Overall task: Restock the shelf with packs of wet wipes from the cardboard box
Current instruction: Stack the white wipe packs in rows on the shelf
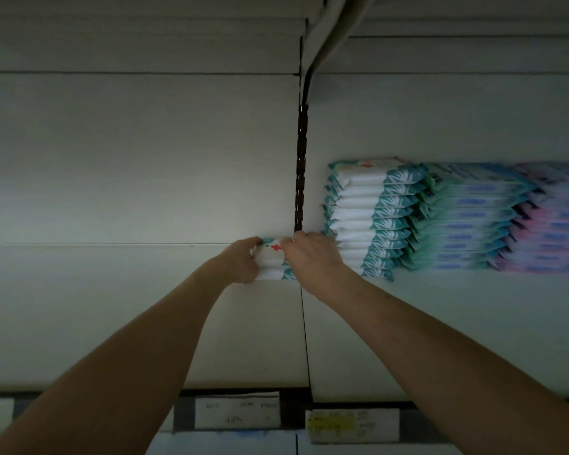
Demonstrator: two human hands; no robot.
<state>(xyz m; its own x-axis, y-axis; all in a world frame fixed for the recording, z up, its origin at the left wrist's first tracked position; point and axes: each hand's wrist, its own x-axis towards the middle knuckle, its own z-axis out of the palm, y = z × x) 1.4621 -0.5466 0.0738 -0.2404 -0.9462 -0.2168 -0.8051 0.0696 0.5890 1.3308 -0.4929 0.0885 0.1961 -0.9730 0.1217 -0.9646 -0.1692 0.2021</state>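
Both arms reach to the back of a white shelf [112, 323]. My left hand [239, 261] and my right hand [311, 257] grip a small stack of white and teal wet wipe packs [271, 257] from its two ends, low against the shelf's back wall. The top pack shows a red cross. Just right of it stands a tall stack of the same white and teal packs [368, 218]. The cardboard box is out of view.
Further right lie stacks of green and blue packs [463, 221] and pink packs [552, 224]. A dark slotted upright [301, 172] runs up the back wall behind my hands. Price labels [239, 412] line the shelf's front edge. The shelf left of my hands is bare.
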